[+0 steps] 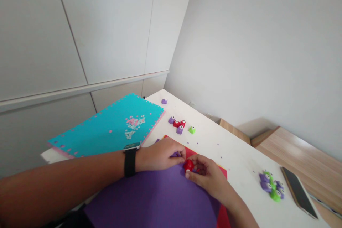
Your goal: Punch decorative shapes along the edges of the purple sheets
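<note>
My right hand (207, 174) is closed around a small red paper punch (188, 165) at the edge of a purple sheet (157, 196). Close beside it, my left hand (167, 155) has its fingers curled and pinches the far edge of that sheet. A dark watch band sits on the left wrist. Beneath the purple paper, a red sheet (223, 217) shows along the right side, with a thin yellow edge. The punch's mouth and the paper inside it are hidden by my fingers.
A turquoise sheet (107, 128) with holes along its edges lies at left, bearing a pile of paper bits (135, 123). Several purple and red punches (180, 129) and a green punch (192, 130) stand beyond my hands. More punches (272, 186) and a phone (299, 192) are at right.
</note>
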A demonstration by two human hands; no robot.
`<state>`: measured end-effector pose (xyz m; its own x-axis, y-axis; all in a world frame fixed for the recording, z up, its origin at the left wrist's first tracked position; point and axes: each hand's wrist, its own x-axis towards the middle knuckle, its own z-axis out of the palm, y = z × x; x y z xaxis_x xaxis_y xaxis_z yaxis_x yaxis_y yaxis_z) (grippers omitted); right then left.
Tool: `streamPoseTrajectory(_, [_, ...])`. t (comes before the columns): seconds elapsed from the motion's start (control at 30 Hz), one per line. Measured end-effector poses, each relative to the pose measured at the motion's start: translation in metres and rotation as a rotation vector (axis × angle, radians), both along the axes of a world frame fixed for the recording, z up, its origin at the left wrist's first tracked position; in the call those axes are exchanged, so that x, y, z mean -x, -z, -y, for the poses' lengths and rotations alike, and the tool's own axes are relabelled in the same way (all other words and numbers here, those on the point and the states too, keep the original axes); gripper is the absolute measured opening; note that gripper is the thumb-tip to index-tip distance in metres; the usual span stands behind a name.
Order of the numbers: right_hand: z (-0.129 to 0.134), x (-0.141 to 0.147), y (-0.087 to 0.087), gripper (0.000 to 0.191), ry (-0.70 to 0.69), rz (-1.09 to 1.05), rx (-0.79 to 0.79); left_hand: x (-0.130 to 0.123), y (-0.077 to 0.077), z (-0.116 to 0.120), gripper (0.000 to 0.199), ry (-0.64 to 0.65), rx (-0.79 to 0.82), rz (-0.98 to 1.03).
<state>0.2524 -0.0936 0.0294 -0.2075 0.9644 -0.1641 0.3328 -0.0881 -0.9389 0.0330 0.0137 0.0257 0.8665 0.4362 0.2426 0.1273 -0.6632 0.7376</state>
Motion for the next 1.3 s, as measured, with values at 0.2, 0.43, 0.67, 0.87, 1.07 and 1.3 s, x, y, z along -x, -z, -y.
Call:
streamPoseTrajectory(0.2, [0.002,-0.001,-0.002,0.025,-0.053,0.055,0.014,0.000,0.000,-0.001,0.008,0.020,-0.001,0.018])
streamPoseTrajectory(0.43, [0.003,0.001,-0.005,0.013,-0.065,0.092,-0.027,0.000,-0.003,0.000,0.008,0.012,0.004,-0.011])
streamPoseTrajectory(0.67, [0.004,0.006,-0.005,0.011,-0.041,0.214,-0.106,0.001,-0.001,-0.001,0.007,0.002,-0.003,-0.005])
streamPoseTrajectory(0.87, [0.006,0.009,0.001,0.013,-0.003,0.199,-0.143,0.001,0.000,-0.001,0.008,0.007,0.010,0.003])
streamPoseTrajectory(1.07, [0.006,0.013,0.004,0.013,0.045,0.201,-0.162,0.001,-0.002,-0.002,0.007,-0.001,0.017,0.006])
streamPoseTrajectory(1.3, [0.007,0.012,-0.001,0.020,0.013,0.123,-0.127,0.000,-0.003,-0.003,0.010,-0.005,0.009,0.010])
